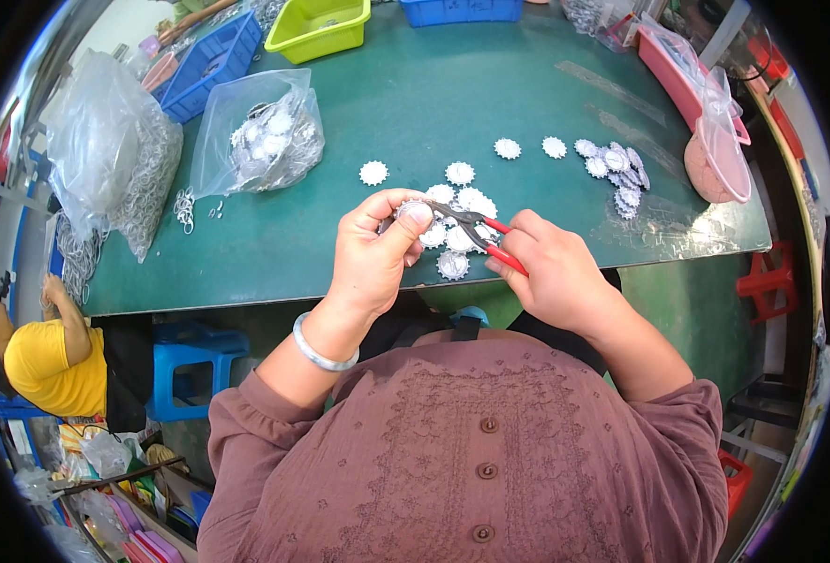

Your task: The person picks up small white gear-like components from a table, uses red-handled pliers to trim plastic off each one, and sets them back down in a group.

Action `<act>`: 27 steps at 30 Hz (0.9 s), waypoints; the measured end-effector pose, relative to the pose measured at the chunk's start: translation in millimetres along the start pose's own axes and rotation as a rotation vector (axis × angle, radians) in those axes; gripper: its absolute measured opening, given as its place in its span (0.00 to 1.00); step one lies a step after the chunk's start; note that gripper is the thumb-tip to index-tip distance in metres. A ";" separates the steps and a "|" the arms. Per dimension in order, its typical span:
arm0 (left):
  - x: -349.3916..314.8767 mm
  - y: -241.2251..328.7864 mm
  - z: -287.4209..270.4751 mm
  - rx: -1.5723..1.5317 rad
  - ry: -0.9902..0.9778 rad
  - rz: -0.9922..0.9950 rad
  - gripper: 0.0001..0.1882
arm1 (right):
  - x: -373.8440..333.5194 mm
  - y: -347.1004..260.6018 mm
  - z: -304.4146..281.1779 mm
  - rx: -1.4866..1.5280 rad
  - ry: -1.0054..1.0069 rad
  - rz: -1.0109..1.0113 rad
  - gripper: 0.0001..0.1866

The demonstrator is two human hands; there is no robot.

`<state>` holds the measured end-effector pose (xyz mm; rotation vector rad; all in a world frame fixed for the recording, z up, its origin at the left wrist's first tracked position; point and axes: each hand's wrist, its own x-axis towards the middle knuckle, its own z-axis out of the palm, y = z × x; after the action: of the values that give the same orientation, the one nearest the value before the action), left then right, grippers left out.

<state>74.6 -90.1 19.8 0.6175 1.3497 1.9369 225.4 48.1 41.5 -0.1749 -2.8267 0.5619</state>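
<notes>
Pinched between the thumb and fingers of my left hand (382, 239) is a small silvery disc with a toothed rim (417, 212), partly covered by the fingers. My right hand (555, 267) is wrapped round the red handles of a pair of pliers (501, 246). The dark jaws of the pliers reach left to the edge of the held disc; whether they grip it is too small to tell. Several like toothed discs (453, 265) lie on the green table (415, 103) under and around the tool, some overlapping. Single discs (507, 148) lie farther off.
A heap of toothed discs (618, 161) lies to the right. At left stand a clear bag of metal pieces (274, 141) and a larger bag of rings (119, 141). Blue (213, 66) and lime-green baskets (319, 26) line the back. Another person in yellow (53, 366) sits at far left.
</notes>
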 end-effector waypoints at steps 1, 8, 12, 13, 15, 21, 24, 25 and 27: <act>-0.1 -0.3 0.3 -0.016 0.009 -0.015 0.07 | 0.8 1.2 -2.3 0.085 -0.034 0.014 0.11; 0.4 1.7 -2.0 -0.107 -0.018 -0.076 0.09 | 1.3 10.6 -10.3 0.286 -0.086 0.070 0.12; -1.0 4.8 0.9 -0.123 -0.023 -0.099 0.09 | 2.5 10.8 -11.5 0.218 -0.069 0.048 0.13; -1.1 5.4 1.0 -0.126 -0.026 -0.103 0.09 | 3.0 10.7 -12.2 0.204 -0.076 0.047 0.13; -1.2 6.6 1.1 -0.133 -0.033 -0.112 0.09 | 3.9 10.6 -13.7 0.174 -0.089 0.044 0.13; -4.3 8.9 3.5 -0.121 -0.007 -0.146 0.10 | 4.6 10.6 -15.3 0.154 -0.090 0.043 0.13; -4.8 10.6 5.7 -0.134 0.024 -0.168 0.10 | 5.0 10.8 -14.8 0.167 -0.087 0.045 0.13; -4.7 10.6 5.3 -0.144 0.029 -0.172 0.10 | 5.1 11.4 -14.5 0.164 -0.083 0.047 0.13; -4.0 10.4 5.0 -0.163 0.036 -0.182 0.11 | 4.3 13.5 -14.1 0.159 -0.072 0.051 0.13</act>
<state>78.0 -92.4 31.2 0.3696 1.2106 1.8940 225.9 66.4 49.8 -0.2009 -2.8372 0.8162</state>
